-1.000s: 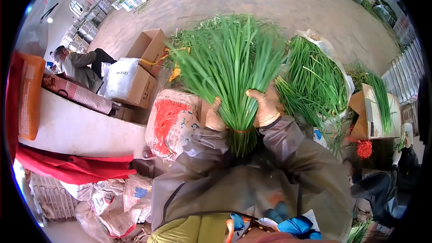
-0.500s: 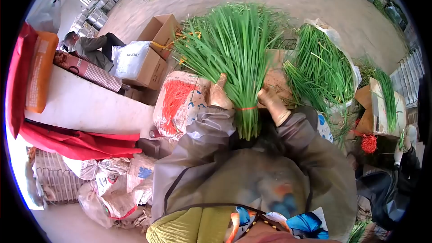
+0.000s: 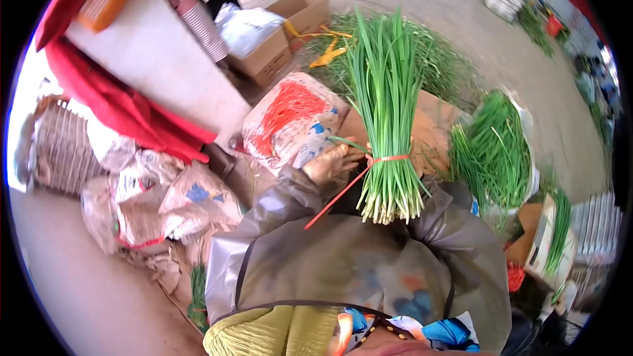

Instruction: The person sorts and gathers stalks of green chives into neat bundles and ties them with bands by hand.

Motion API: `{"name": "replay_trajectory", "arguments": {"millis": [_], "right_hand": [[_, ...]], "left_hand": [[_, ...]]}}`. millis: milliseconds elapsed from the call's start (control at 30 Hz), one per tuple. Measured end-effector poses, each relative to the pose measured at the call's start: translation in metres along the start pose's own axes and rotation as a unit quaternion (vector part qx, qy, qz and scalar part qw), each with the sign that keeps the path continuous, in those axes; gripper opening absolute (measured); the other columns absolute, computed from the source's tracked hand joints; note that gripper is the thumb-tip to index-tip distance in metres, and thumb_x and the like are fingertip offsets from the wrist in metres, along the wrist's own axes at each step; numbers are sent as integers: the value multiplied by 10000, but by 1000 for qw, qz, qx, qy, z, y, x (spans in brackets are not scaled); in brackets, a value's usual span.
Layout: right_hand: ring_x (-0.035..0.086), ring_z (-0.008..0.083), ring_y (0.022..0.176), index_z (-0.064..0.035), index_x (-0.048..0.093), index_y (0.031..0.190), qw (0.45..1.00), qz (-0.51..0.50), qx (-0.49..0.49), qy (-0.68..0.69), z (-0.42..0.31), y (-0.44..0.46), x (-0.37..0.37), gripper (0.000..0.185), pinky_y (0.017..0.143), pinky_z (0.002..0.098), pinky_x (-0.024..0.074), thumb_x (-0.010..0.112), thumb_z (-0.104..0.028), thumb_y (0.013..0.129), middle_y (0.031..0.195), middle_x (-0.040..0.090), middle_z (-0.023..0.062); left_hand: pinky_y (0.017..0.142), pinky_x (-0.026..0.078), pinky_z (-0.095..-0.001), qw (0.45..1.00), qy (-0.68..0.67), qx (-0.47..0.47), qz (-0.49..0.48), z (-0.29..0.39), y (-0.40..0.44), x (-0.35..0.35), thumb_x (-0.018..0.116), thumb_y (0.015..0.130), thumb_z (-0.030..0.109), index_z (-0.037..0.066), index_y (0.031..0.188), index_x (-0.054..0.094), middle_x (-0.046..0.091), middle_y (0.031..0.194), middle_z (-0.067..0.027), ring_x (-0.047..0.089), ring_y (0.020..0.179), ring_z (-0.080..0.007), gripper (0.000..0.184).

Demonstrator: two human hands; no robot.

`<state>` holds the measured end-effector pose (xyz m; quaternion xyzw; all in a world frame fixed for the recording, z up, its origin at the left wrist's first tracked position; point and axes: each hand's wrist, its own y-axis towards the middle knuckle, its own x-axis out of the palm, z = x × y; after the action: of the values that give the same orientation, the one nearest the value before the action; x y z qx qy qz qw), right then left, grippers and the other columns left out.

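Observation:
A bundle of garlic chives (image 3: 389, 105) stands upright before my chest, pale cut stem ends down. A red tie (image 3: 390, 158) crosses its lower part, with one long end slanting down to the left. Left of the bundle is my left hand (image 3: 330, 163), its fingers apart and pointing toward the tie. A single loose green leaf crosses near those fingertips. My right hand (image 3: 413, 146) is mostly hidden behind the bundle's right side and supports it there. Many red ties (image 3: 290, 111) lie on a stuffed sack (image 3: 260, 122) ahead to the left.
Loose chives fill a white-lined bag (image 3: 498, 148) at the right. Beyond it a board (image 3: 544, 237) carries more chives. Cartons (image 3: 264, 59) stand at the front left, beside a pale panel (image 3: 158, 46) draped with red cloth (image 3: 125, 105). Green trimmings (image 3: 442, 66) cover the floor ahead.
My view has turned to the right. The bundle now stands more upright with its stem ends level. My left hand has come off the bundle to its left, and a long tie end hangs out.

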<state>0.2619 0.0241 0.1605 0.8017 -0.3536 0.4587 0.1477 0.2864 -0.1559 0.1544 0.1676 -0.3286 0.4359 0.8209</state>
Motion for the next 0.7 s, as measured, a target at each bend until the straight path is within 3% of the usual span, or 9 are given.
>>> {"name": "replay_trajectory", "arguments": {"millis": [67, 200, 267, 333, 367, 500, 567, 633, 700], "right_hand": [[519, 141, 759, -46, 496, 1078, 997, 29, 35, -57, 9, 7, 8, 344, 652, 279, 434, 496, -328, 881, 897, 538, 45], [498, 99, 660, -49, 534, 1008, 967, 134, 73, -206, -10, -4, 6, 274, 573, 236, 411, 500, -292, 887, 792, 538, 10], [488, 78, 610, -50, 554, 974, 916, 223, 63, -328, -37, -15, 2, 245, 534, 214, 399, 501, -274, 890, 740, 539, -8], [478, 57, 560, -51, 573, 939, 841, 294, 5, -454, -64, -34, 14, 221, 494, 192, 387, 503, -256, 893, 687, 539, -26], [489, 60, 578, -47, 581, 936, 797, 303, -84, -516, -77, -45, 30, 185, 514, 183, 392, 503, -210, 896, 711, 559, -15], [510, 64, 636, -22, 591, 932, 836, 252, -193, -448, -75, -50, 125, 142, 573, 185, 413, 494, -114, 886, 779, 591, 14], [540, 86, 750, 6, 599, 913, 748, 151, -337, -552, -71, -36, 136, 143, 663, 207, 441, 478, -57, 870, 914, 610, 57], [527, 85, 766, 3, 584, 946, 711, 179, -363, -576, -77, -28, 133, 158, 686, 212, 435, 449, -13, 865, 947, 602, 50], [520, 83, 734, -6, 570, 1018, 716, 205, -352, -567, -80, -23, 129, 192, 696, 214, 437, 470, -8, 854, 939, 603, 47]], "left_hand": [[881, 402, -385, 982, -122, 44, -135, -2, 14, -8, 547, 854, 351, 47, 1257, 386, 519, 1159, -100, 504, 1029, -216, 529], [809, 441, -375, 973, -221, 70, -1, 25, 28, 7, 547, 852, 342, 39, 1199, 438, 550, 1088, -100, 537, 948, -219, 473], [773, 461, -370, 967, -237, 76, 50, 37, 32, 12, 547, 851, 338, 36, 1170, 463, 565, 1052, -101, 553, 908, -220, 447], [737, 481, -365, 963, -245, 73, 91, 48, 33, 15, 547, 850, 334, 32, 1141, 489, 581, 1017, -101, 570, 868, -222, 423], [719, 491, -363, 961, -244, 75, 104, 52, 32, 17, 547, 849, 332, 30, 1126, 502, 588, 999, -101, 578, 847, -222, 412], [675, 520, -352, 970, -211, 58, 105, 48, 29, 33, 546, 846, 315, 26, 1086, 539, 610, 958, -102, 604, 796, -225, 377], [703, 521, -342, 980, -170, 81, 61, 36, 31, 34, 545, 841, 285, 30, 1097, 535, 607, 996, -104, 607, 823, -226, 362], [729, 517, -346, 983, -180, 44, 10, 28, 35, 28, 562, 831, 294, 35, 1101, 535, 600, 1027, -95, 603, 850, -222, 375], [734, 514, -345, 979, -200, 13, 17, 21, 34, 29, 562, 833, 308, 45, 1086, 542, 601, 1009, -79, 596, 862, -214, 364]]}}
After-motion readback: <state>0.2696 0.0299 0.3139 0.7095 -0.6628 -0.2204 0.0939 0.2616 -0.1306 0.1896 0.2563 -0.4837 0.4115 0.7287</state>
